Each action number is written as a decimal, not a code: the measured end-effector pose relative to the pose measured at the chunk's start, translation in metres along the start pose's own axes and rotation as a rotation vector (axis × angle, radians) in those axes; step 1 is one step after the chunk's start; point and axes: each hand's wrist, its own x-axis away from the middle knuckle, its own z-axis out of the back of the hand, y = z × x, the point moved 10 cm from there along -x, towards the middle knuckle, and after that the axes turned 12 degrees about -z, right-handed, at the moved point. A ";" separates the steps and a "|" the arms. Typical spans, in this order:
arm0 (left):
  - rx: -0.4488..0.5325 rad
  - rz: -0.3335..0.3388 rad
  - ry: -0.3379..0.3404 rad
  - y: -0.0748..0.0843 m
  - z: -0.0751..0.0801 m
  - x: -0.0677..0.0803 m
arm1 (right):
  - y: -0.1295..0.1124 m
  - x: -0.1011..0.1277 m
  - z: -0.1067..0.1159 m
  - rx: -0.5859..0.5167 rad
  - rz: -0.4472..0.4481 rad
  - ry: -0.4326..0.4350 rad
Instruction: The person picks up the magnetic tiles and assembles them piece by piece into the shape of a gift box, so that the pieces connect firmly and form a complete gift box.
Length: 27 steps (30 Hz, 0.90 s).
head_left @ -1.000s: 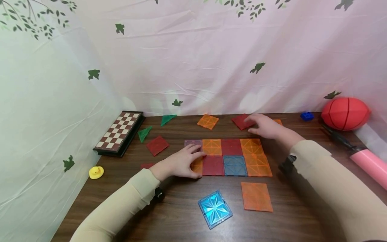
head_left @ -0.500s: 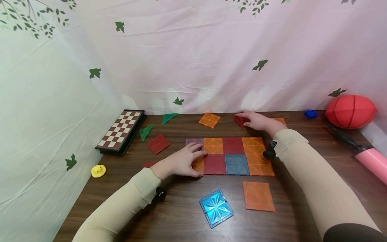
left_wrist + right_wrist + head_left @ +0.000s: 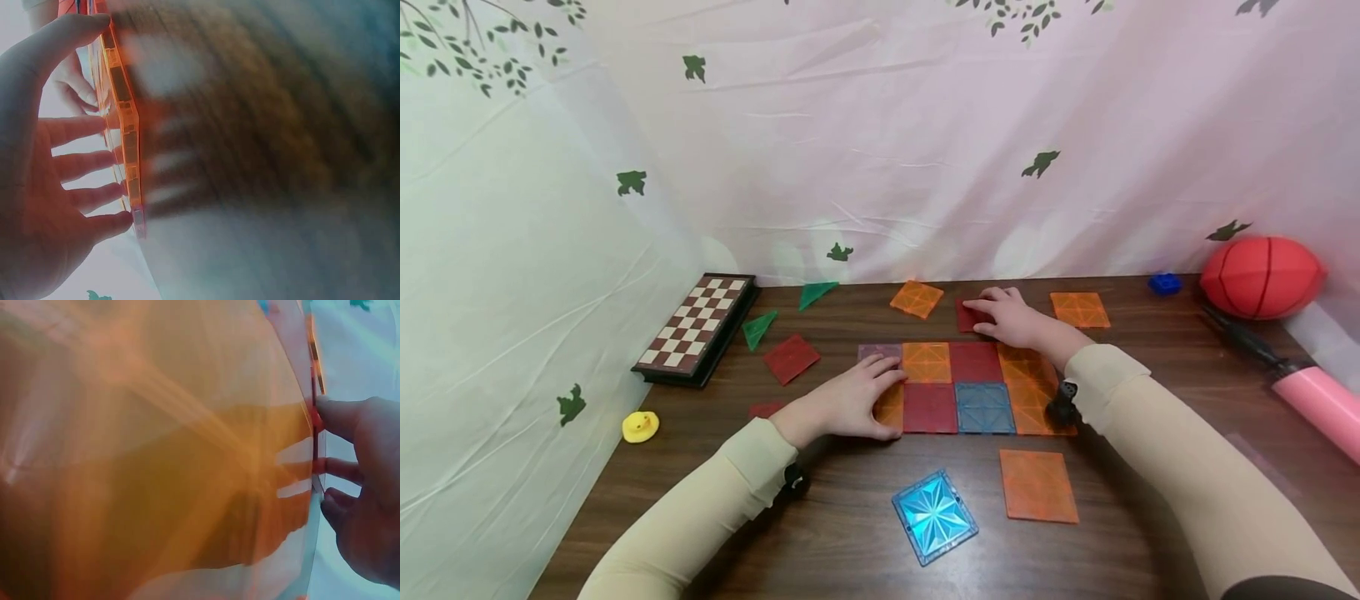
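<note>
In the head view my left hand (image 3: 857, 400) rests with spread fingers on the left end of a flat two-row block of square tiles. Its fingertips lie on an orange tile (image 3: 889, 408) and a purple tile (image 3: 877, 354); the left wrist view shows the thumb and fingers at the orange edge (image 3: 129, 134). Beyond the block, my right hand (image 3: 1011, 318) presses its fingertips on a red square tile (image 3: 967, 315), partly hidden under them. That tile lies just behind the block's red tile (image 3: 976, 363). A blue tile (image 3: 984, 408) sits in the near row.
Loose around the block lie a shiny blue tile (image 3: 936, 517), orange tiles (image 3: 1038, 486), a red tile (image 3: 792, 359) and green triangles (image 3: 759, 330). A checkerboard case (image 3: 696, 329) and yellow duck (image 3: 640, 427) stand left; a red ball (image 3: 1262, 277) and pink pump (image 3: 1318, 408) stand right.
My right hand has slid the red tile left and toward the block, turning it square to the rows. The orange tile behind my right wrist now shows fully. My left hand has stayed put.
</note>
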 end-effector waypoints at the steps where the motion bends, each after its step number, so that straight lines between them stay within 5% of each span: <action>1: 0.000 0.000 0.000 0.000 0.000 0.000 | -0.002 0.001 -0.002 -0.013 -0.001 -0.005; 8: -0.009 0.004 -0.006 -0.002 -0.002 0.000 | -0.011 0.004 -0.007 -0.090 0.006 -0.025; 27: 0.000 0.008 -0.011 -0.003 -0.002 0.000 | -0.020 -0.008 -0.002 -0.077 0.029 0.019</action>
